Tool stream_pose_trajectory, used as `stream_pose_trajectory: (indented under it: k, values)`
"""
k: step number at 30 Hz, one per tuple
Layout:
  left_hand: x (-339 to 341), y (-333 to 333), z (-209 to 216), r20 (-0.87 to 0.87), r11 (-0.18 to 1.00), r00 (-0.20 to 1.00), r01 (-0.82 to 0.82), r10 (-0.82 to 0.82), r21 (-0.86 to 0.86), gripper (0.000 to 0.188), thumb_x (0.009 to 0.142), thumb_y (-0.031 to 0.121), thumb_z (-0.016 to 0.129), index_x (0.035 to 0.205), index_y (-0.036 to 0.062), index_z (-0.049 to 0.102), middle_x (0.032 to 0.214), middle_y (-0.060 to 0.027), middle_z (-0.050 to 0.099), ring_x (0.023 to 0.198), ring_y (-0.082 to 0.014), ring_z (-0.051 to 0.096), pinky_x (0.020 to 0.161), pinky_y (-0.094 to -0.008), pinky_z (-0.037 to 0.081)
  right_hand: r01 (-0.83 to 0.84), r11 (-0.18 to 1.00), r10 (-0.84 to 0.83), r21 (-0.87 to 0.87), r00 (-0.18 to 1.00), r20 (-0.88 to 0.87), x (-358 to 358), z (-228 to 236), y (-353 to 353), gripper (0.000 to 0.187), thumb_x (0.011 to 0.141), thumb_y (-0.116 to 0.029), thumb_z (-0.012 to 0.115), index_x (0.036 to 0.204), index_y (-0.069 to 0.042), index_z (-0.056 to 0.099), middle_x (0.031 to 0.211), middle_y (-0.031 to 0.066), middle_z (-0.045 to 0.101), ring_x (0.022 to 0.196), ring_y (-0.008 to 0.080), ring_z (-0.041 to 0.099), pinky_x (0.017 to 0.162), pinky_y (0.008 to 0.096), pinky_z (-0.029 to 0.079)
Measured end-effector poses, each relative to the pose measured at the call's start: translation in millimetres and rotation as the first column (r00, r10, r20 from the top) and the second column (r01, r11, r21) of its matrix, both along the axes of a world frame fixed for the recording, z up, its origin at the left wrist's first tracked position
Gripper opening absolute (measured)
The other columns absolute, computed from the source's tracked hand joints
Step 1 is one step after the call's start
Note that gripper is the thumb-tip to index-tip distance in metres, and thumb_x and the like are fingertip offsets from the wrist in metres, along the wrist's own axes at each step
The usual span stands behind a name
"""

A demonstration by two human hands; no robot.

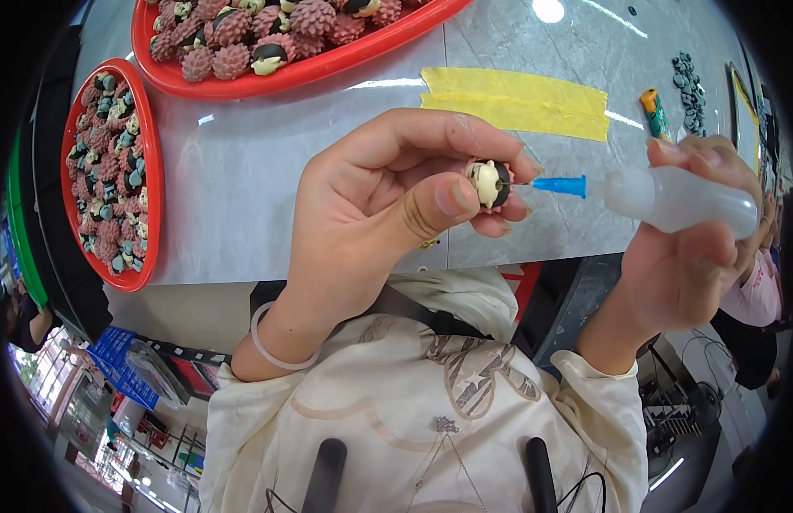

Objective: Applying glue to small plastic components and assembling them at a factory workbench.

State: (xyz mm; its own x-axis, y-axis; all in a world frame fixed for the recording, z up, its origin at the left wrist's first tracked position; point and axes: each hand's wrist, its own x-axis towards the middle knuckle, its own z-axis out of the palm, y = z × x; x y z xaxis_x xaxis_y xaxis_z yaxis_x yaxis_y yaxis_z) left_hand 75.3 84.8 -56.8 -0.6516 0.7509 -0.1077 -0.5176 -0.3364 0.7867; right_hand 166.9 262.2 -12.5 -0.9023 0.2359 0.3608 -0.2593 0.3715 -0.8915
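Between the thumb and fingers of my left hand (362,192) is a small figurine (485,184), cream and black on the side turned to me, with a bit of pink spiky edge showing. My right hand (696,256) grips a translucent white squeeze bottle (683,198) lying nearly level. From its mouth a blue dispensing tip (561,185) points left, and the thin needle end meets the dark part of the figurine. Whether any liquid comes out is too small to see.
A large red tray (345,61) of pink spiky figurines lies at the back left, a smaller red tray (159,197) at the left. Yellow tape (516,103) is stuck on the grey table (234,171). A green and orange tube (655,113) and several small dark pieces (689,92) lie right.
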Motion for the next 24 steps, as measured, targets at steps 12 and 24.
stream_pose_trajectory:
  k: [12, 24]
  values:
    - [-0.6, 0.6, 0.1, -0.019, 0.999, 1.0, -0.02, 0.019, -0.046, 0.04, 0.075, 0.03, 0.057, 0.094, -0.0029, 0.047, 0.087, -0.0172, 0.054, 0.07, -0.0171, 0.057, 0.055, -0.0195, 0.046, -0.097, 0.981, 0.096, 0.169, 0.995, 0.014, -0.6, 9.2, 7.6, 0.037, 0.075, -0.027, 0.051, 0.095, 0.005, 0.049, 0.082, 0.0202, 0.055, 0.071, 0.0185, 0.047, 0.063, 0.0251, 0.04]
    - [1.9, 2.8, 3.3, -0.034, 0.996, 0.999, -0.017, 0.015, -0.085, 0.029, 0.077, 0.016, 0.056, 0.092, -0.0066, 0.046, 0.089, -0.0192, 0.054, 0.074, -0.0199, 0.056, 0.062, -0.0269, 0.047, 0.299, 0.907, -0.303, 0.298, 0.952, -0.033, -32.2, -26.1, 48.8, 0.03, 0.067, 0.002, 0.059, 0.094, 0.002, 0.045, 0.087, 0.0139, 0.057, 0.075, 0.0183, 0.055, 0.063, 0.0248, 0.043]
